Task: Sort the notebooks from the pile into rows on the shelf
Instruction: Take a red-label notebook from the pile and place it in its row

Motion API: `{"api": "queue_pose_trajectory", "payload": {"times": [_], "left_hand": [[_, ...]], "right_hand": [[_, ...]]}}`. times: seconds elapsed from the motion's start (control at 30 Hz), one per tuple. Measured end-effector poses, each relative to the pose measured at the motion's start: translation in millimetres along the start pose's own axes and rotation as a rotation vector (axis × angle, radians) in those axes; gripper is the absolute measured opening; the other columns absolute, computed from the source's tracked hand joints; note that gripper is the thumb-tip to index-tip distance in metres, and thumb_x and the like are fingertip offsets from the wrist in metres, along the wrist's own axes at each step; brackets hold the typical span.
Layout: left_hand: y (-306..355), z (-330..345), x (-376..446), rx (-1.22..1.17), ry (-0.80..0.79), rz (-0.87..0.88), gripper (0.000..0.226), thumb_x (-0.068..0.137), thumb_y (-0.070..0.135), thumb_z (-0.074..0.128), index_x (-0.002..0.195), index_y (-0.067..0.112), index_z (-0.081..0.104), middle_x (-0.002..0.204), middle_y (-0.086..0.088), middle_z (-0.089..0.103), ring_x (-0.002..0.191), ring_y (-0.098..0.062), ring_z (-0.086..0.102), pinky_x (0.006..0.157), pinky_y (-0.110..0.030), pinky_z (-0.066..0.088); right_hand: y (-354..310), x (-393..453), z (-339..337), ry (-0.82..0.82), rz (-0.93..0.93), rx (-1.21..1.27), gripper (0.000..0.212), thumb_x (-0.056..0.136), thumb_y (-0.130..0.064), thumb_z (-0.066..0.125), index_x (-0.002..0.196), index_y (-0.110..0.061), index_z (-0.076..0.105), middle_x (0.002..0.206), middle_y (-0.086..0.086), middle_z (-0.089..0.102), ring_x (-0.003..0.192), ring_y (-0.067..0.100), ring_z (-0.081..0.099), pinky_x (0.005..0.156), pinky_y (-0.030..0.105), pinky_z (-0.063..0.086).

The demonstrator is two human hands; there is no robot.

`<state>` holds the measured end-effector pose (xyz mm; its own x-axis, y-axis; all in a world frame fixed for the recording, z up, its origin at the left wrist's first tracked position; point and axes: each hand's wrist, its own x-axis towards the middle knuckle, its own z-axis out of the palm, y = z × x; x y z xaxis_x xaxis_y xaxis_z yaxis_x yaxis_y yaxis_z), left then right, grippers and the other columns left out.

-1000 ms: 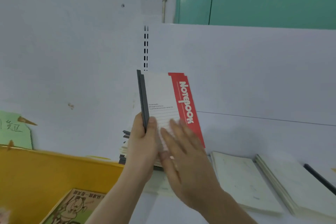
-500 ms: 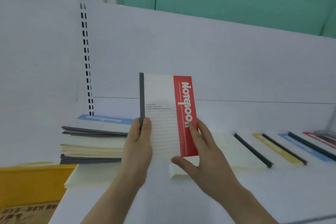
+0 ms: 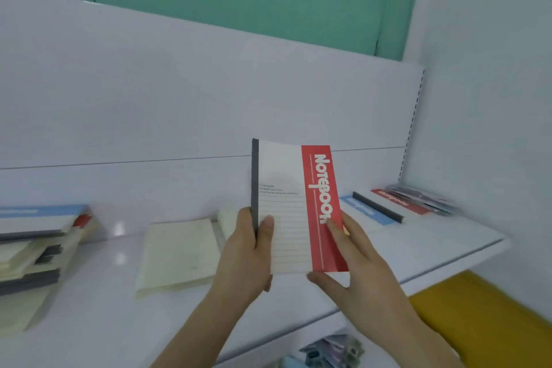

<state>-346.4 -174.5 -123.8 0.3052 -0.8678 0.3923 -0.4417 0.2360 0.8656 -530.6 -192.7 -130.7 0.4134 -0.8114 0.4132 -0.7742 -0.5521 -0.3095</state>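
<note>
Hard to see: stuff under the shelf edge is blurry – can't tell what.
Left hand: thumb and fingers clamp the gray spine.
Right hand: pinching the red edge.
Notebook: upright, above the shelf.
Pile: far left, cut off.
Row: far right – flat, blurred.

— Held upright above the shelf: red-and-white notebook, dark spine leftward.
— Grips?
— Left hand pinching the spine edge, thumb on the cover. Right hand cradling the lower right corner, fingers behind.
— Elsewhere on the shelf?
— Untidy pile at the left edge; cream notebook lying flat mid-shelf; blue notebook and red notebook laid out toward the right end.
</note>
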Motion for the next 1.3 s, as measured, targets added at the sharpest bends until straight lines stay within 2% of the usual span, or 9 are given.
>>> {"api": "queue_pose_trajectory", "payload": {"times": [0.2,0.33,0.53,0.73,0.87,0.97,1.07,1.2,1.3], "left_hand": [[36.9,134.7,0.0,-0.01,0.116,0.066,0.038,0.104,0.037,0.037,0.141,0.031,0.028,0.097,0.019,0.063,0.072,0.0,0.065,0.052,-0.015,0.051],[57.4,211.3,4.4,-0.02,0.117,0.099,0.043,0.104,0.031,0.042,0.143,0.034,0.024,0.1,0.029,0.056,0.075,0.009,0.061,0.057,-0.011,0.051],[56.5,291.9,43.9,0.139,-0.025,0.185,0.043,0.097,0.04,0.057,0.137,0.039,0.04,0.116,0.017,0.056,0.094,0.005,0.057,0.071,-0.01,0.048],[52.7,339.7,101.2,0.261,-0.285,0.177,0.057,0.093,0.035,0.065,0.13,0.054,0.025,0.104,0.03,0.053,0.098,-0.001,0.059,0.077,-0.013,0.05],[46.1,369.5,143.2,0.454,-0.294,0.269,0.069,0.087,0.059,0.063,0.143,0.038,0.029,0.127,0.013,0.05,0.111,-0.004,0.048,0.095,-0.024,0.049],[35.9,386.5,167.7,0.675,-0.371,0.258,0.087,0.08,0.07,0.063,0.147,0.031,0.025,0.127,0.007,0.044,0.116,-0.008,0.041,0.1,-0.028,0.047],[22.6,402.8,187.9,0.81,-0.408,0.223,0.077,0.085,0.065,0.061,0.145,0.028,0.03,0.132,0.004,0.047,0.119,-0.012,0.046,0.1,-0.029,0.048],[10.5,423.9,207.4,0.953,-0.408,0.196,0.066,0.089,0.065,0.054,0.139,0.024,0.039,0.131,0.001,0.052,0.116,-0.015,0.047,0.096,-0.029,0.043],[1.6,434.4,218.6,1.057,-0.398,0.162,0.063,0.089,0.068,0.05,0.132,0.022,0.045,0.125,0.0,0.055,0.111,-0.017,0.049,0.093,-0.031,0.042]], "right_hand": [[117.8,-21.5,-53.7,0.077,0.053,-0.092,0.083,0.081,-0.069,0.036,0.151,-0.041,0.001,0.156,-0.018,0.009,0.134,-0.001,0.028,0.109,0.018,0.032],[184.5,-30.8,-81.2,0.141,0.085,-0.157,0.082,0.081,-0.067,0.037,0.153,-0.03,0.022,0.155,-0.008,0.028,0.136,0.01,0.036,0.108,0.027,0.036],[271.6,-17.6,-98.2,0.077,0.183,-0.197,0.087,0.076,-0.071,0.026,0.153,-0.036,0.004,0.158,-0.012,0.016,0.143,0.009,0.021,0.116,0.031,0.029],[357.6,22.6,-107.0,0.022,0.137,-0.266,0.088,0.079,-0.074,0.039,0.153,-0.031,0.022,0.156,-0.011,0.029,0.144,0.009,0.022,0.116,0.028,0.02],[394.1,69.7,-101.3,0.0,0.067,-0.289,0.088,0.077,-0.073,0.036,0.152,-0.028,0.026,0.154,-0.011,0.032,0.143,0.008,0.024,0.11,0.02,0.013],[421.5,103.9,-96.0,-0.019,0.031,-0.318,0.084,0.079,-0.073,0.037,0.147,-0.025,0.039,0.147,-0.008,0.045,0.136,0.013,0.041,0.108,0.026,0.023],[452.4,134.1,-84.3,-0.075,-0.048,-0.337,0.079,0.08,-0.069,0.044,0.14,-0.018,0.051,0.137,-0.001,0.057,0.125,0.02,0.054,0.104,0.033,0.037],[489.5,169.3,-65.0,-0.153,-0.094,-0.276,0.08,0.085,-0.067,0.052,0.151,-0.026,0.033,0.155,-0.011,0.032,0.144,0.012,0.028,0.116,0.028,0.018],[512.9,192.0,-50.3,-0.227,-0.156,-0.27,0.074,0.084,-0.07,0.047,0.136,-0.019,0.055,0.138,-0.005,0.055,0.128,0.02,0.053,0.106,0.029,0.032]]}}
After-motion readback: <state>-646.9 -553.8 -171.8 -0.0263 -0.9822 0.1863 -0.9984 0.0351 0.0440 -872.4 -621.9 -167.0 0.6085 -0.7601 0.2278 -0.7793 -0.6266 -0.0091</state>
